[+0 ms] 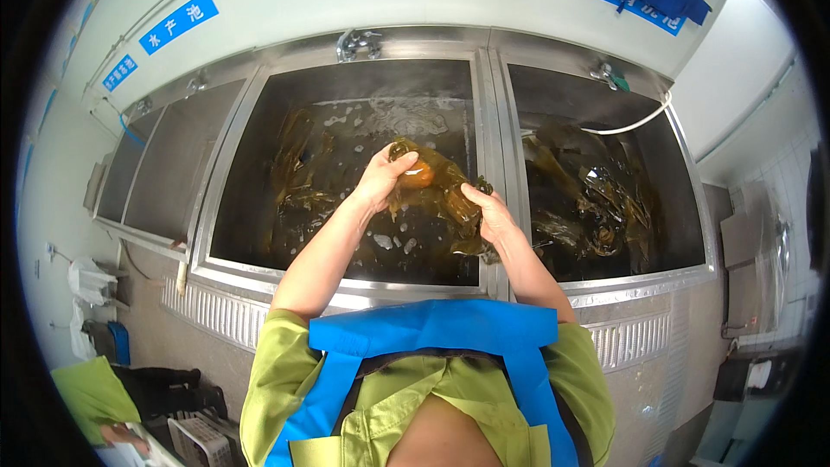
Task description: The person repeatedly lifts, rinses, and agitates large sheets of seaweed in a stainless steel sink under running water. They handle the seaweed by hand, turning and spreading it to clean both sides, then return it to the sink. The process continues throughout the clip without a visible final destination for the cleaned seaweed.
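Observation:
A wide, brown-green sheet of kelp [445, 171] is stretched between my two hands above the water of the middle sink [481, 112]. My left hand [383, 178] pinches its left edge, thumb on top. At the right edge, my right hand [494, 214] grips the kelp with the thumb laid over it. A shiny orange patch [417, 175] shows beside my left thumb; whether it is part of the kelp I cannot tell. More kelp [294, 156] floats at the left of the same sink, among patches of foam.
The right sink [618, 281] holds a heap of kelp [596, 182] and a white hose [635, 125]. Taps [357, 45] stand along the back ledge. Further sinks [194, 156] lie to the left. At lower left, a person in a green top [95, 402] is near a plastic crate [201, 441].

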A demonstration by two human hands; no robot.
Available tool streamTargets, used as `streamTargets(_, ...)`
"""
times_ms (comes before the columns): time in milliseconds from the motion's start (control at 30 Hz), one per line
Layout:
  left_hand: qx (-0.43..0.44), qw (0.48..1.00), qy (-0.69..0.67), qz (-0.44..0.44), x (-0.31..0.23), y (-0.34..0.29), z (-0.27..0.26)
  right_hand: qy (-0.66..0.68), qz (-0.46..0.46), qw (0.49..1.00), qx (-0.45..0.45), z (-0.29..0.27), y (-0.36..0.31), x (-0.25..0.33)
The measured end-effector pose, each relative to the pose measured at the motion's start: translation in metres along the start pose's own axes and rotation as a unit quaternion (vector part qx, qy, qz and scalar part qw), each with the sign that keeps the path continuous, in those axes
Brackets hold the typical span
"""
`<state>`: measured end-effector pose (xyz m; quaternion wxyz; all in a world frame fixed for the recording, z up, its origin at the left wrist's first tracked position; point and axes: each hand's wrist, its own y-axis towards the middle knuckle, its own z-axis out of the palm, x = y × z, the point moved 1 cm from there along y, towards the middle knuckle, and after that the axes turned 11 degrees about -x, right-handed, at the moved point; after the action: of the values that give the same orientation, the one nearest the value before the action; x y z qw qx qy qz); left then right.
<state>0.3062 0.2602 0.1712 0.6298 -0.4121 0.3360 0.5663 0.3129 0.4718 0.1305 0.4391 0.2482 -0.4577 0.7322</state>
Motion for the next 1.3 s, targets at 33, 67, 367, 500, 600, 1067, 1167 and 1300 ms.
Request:
streamTargets(33, 0.0, 0.999, -0.004, -0.032, -0.005, -0.006, 0.005, 0.036, -0.006, 0.999, 0.021, -0.002, 0.003, -0.002)
streamTargets(67, -0.018, 0.998, 0.005, -0.059, -0.008, -0.012, 0.009, 0.042, -0.015, 0.999, 0.012, -0.005, 0.006, -0.006)
streamTargets(367, 0.07, 0.995, -0.051, -0.047, -0.007, -0.024, 0.015, 0.177, 0.012, 0.984, -0.01, -0.016, 0.014, 0.001)
streamTargets(500, 0.039, 0.997, -0.062, -0.003, 0.005, -0.025, 0.024, 0.123, -0.022, 0.988, 0.095, -0.003, -0.012, 0.013)
streamTargets(600, -0.039, 0.994, 0.061, 0.087, 0.013, -0.03, 0.045, -0.057, -0.022, 0.998, -0.021, 0.012, -0.022, 0.019)
streamTargets(1067, -0.03, 0.766, 0.529, 0.364, 0.069, -0.037, 0.072, 0.276, 0.027, 0.958, 0.069, 0.024, 0.01, -0.052)
streamTargets(1167, -0.224, 0.746, 0.563, 0.274, 0.073, -0.034, 0.067, 0.035, 0.023, 0.992, -0.121, 0.026, 0.014, -0.065)
streamTargets(1300, -0.09, 0.748, 0.548, 0.363, 0.071, -0.033, 0.074, 0.267, -0.046, 0.962, 0.037, 0.031, 0.017, -0.073)
